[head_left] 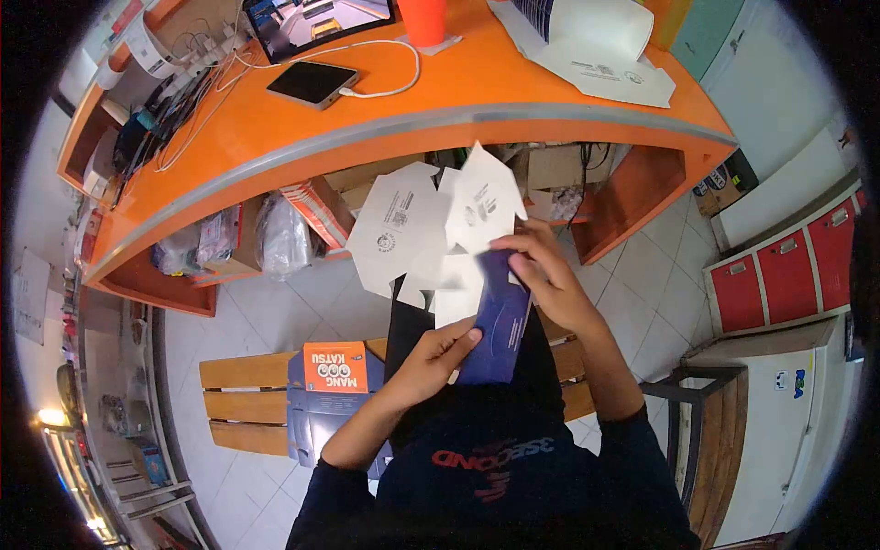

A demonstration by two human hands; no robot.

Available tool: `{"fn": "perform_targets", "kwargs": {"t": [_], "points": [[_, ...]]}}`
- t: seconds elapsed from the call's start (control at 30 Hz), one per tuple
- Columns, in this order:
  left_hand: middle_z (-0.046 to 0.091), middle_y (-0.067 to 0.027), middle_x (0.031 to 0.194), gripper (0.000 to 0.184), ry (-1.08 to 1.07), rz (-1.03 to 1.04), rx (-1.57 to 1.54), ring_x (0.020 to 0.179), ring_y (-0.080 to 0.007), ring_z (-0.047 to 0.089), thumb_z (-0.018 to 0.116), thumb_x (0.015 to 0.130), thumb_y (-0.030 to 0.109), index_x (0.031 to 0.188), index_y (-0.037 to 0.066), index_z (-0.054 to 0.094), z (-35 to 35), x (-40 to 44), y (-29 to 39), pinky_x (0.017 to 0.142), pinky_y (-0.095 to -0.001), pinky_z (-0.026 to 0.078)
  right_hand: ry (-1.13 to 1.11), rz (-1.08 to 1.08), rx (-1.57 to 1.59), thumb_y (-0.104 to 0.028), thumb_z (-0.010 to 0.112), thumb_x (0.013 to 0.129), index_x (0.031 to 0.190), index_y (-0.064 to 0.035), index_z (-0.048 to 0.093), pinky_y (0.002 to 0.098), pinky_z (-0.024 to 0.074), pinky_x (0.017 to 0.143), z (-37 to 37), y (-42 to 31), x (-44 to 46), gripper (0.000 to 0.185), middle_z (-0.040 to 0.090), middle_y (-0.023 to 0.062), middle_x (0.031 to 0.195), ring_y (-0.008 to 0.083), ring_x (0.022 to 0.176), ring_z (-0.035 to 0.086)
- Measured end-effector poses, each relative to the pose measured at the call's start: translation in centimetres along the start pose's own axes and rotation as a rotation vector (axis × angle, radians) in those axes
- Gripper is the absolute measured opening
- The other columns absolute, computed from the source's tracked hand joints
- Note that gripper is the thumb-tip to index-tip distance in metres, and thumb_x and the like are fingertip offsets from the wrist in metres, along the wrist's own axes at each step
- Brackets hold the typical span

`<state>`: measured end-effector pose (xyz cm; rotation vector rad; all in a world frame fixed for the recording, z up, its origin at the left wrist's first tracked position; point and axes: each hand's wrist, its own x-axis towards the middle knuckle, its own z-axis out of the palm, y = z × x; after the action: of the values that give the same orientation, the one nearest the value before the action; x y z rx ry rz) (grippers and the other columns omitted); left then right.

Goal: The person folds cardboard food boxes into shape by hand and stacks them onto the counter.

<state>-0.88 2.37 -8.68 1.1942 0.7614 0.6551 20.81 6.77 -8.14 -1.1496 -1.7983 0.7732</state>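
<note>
A partly folded cardboard box blank (pixel 504 316), dark blue outside and white inside, lies over my lap. My left hand (pixel 445 353) grips its lower left edge, thumb on top. My right hand (pixel 545 275) pinches the upper right edge of the blue panel. White flaps with small printed marks spread out above and to the left of the hands, one of them raised and slightly blurred. Flat beside me on the bench is a blue piece with an orange "Mang Katsu" panel (pixel 335 368).
The orange counter (pixel 412 96) curves ahead, bearing a phone (pixel 313 83) with a white cable, a tablet (pixel 316 23), an orange cup (pixel 422 20) and more white cardboard (pixel 610 69). Bags and boxes fill its lower shelf. A slatted bench (pixel 243 405) is under me.
</note>
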Motion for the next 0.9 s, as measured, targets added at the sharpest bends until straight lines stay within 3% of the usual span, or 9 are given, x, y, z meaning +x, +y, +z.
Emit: {"fn": "perform_targets", "kwargs": {"t": [0.13, 0.3, 0.4, 0.5, 0.6, 0.63, 0.73, 0.83, 0.9], "points": [[0.061, 0.0003, 0.091, 0.035, -0.001, -0.137, -0.023, 0.082, -0.0045, 0.053, 0.046, 0.1, 0.024, 0.125, 0.0, 0.055, -1.4, 0.1, -1.0, 0.071, -0.0191, 0.043, -0.159, -0.005, 0.038, -0.016, 0.053, 0.093, 0.113, -0.0104, 0.059, 0.0383, 0.0357, 0.102, 0.6, -0.3, 0.9, 0.021, 0.038, 0.0131, 0.126, 0.0296, 0.122, 0.04], [0.061, -0.003, 0.087, 0.041, 0.09, -0.057, -0.161, 0.075, -0.0062, 0.054, 0.052, 0.097, 0.014, 0.135, 0.003, 0.041, -0.7, 0.8, -0.7, 0.067, -0.0195, 0.042, -0.177, -0.051, -0.084, -0.009, 0.052, 0.093, 0.098, -0.0056, 0.056, 0.0408, 0.0326, 0.106, 2.1, -0.5, -0.1, 0.008, 0.033, 0.0182, 0.131, 0.0355, 0.129, 0.036], [0.063, -0.0059, 0.087, 0.051, 0.104, 0.026, -0.108, 0.075, -0.0076, 0.055, 0.054, 0.095, 0.007, 0.139, 0.006, 0.029, -1.1, 1.4, -1.9, 0.067, -0.0198, 0.042, -0.199, -0.082, 0.019, -0.011, 0.053, 0.093, 0.099, -0.0052, 0.056, 0.0405, 0.0319, 0.106, 1.8, -0.1, -0.6, 0.009, 0.034, 0.0173, 0.131, 0.0347, 0.13, 0.035], [0.063, -0.0067, 0.086, 0.054, 0.107, 0.058, -0.048, 0.077, -0.0082, 0.056, 0.053, 0.094, 0.003, 0.14, 0.007, 0.026, -1.0, 1.6, -2.1, 0.069, -0.0204, 0.044, -0.279, -0.191, 0.018, -0.015, 0.054, 0.093, 0.102, -0.0068, 0.057, 0.0394, 0.0367, 0.101, 1.1, -0.3, -1.0, 0.012, 0.043, 0.0164, 0.122, 0.0327, 0.122, 0.043], [0.06, -0.0041, 0.08, 0.054, 0.132, 0.113, 0.038, 0.074, -0.0061, 0.052, 0.052, 0.095, 0.004, 0.14, 0.007, 0.024, 0.4, 1.5, 0.4, 0.068, -0.0184, 0.04, -0.23, 0.077, -0.058, -0.019, 0.053, 0.094, 0.102, -0.0084, 0.06, 0.0381, 0.041, 0.093, 0.0, -1.6, -0.9, 0.015, 0.051, 0.015, 0.11, 0.0313, 0.109, 0.051], [0.059, -0.0028, 0.078, 0.054, 0.148, 0.139, 0.073, 0.072, -0.005, 0.05, 0.052, 0.095, 0.005, 0.14, 0.006, 0.023, 1.0, 1.5, 1.3, 0.068, -0.0173, 0.038, -0.271, 0.137, -0.074, -0.024, 0.05, 0.096, 0.104, -0.0087, 0.059, 0.0415, 0.0416, 0.092, -0.4, -1.9, -0.9, 0.02, 0.046, 0.0181, 0.113, 0.0359, 0.106, 0.052], [0.059, -0.0038, 0.077, 0.055, 0.146, 0.138, 0.115, 0.072, -0.0054, 0.05, 0.053, 0.094, 0.004, 0.14, 0.006, 0.023, 1.2, 2.1, 2.2, 0.067, -0.0175, 0.038, -0.38, 0.144, -0.035, -0.025, 0.051, 0.096, 0.099, -0.0071, 0.061, 0.0406, 0.0419, 0.091, -1.0, -1.7, -0.8, 0.021, 0.049, 0.0181, 0.103, 0.0355, 0.104, 0.053], [0.061, -0.0048, 0.08, 0.057, 0.108, 0.154, 0.141, 0.075, -0.0062, 0.053, 0.051, 0.095, 0.002, 0.142, 0.006, 0.02, 0.6, 2.3, 1.9, 0.069, -0.0192, 0.041, -0.323, 0.04, -0.06, -0.025, 0.051, 0.095, 0.097, -0.0062, 0.061, 0.0384, 0.0426, 0.088, -0.8, -1.4, -1.0, 0.021, 0.052, 0.0185, 0.099, 0.0354, 0.099, 0.054], [0.064, -0.0117, 0.095, 0.071, 0.027, 0.138, 0.114, 0.093, -0.0144, 0.058, 0.062, 0.09, 0.011, 0.144, 0.007, 0.016, 0.3, 1.9, 2.4, 0.083, -0.0281, 0.043, -0.319, 0.081, -0.105, -0.023, 0.051, 0.096, 0.098, -0.0046, 0.06, 0.0368, 0.043, 0.087, -1.6, -1.4, -0.9, 0.021, 0.054, 0.0161, 0.097, 0.0312, 0.097, 0.055]]}}
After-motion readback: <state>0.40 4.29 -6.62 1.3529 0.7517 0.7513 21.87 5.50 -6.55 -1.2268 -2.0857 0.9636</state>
